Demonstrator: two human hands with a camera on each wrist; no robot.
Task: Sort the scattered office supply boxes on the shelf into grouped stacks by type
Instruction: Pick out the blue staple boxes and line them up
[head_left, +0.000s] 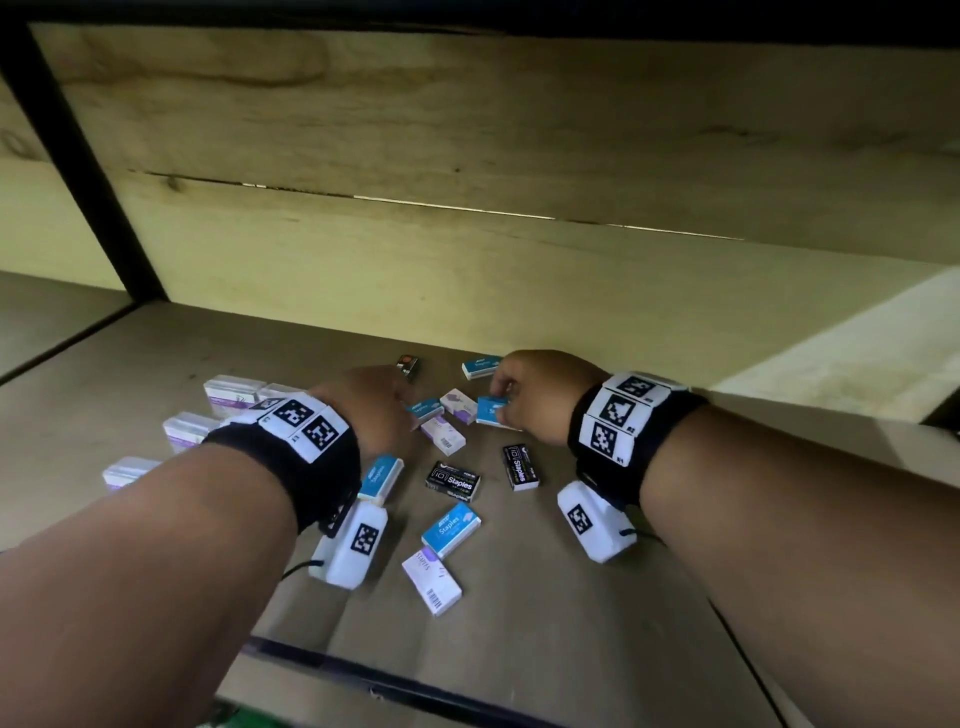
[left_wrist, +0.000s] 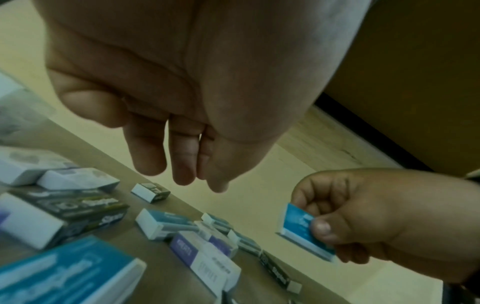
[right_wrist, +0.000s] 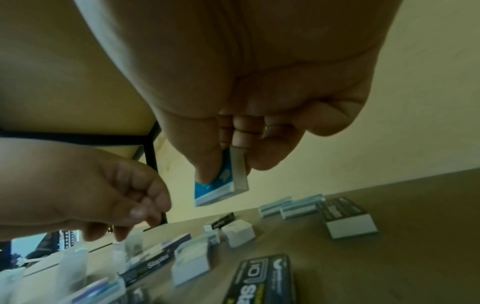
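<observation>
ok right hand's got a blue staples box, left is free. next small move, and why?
Probably carry the blue box pinched in the right hand to the blue box at the back and set it on top. That box is the nearest same-colour one and lies alone. The left hand holds nothing and hovers over the mixed boxes, so it could take another blue box next.

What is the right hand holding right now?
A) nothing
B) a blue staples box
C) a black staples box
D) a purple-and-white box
B: the right hand pinches a blue staples box between thumb and fingers, lifted off the shelf; the left hand holds nothing.
</observation>
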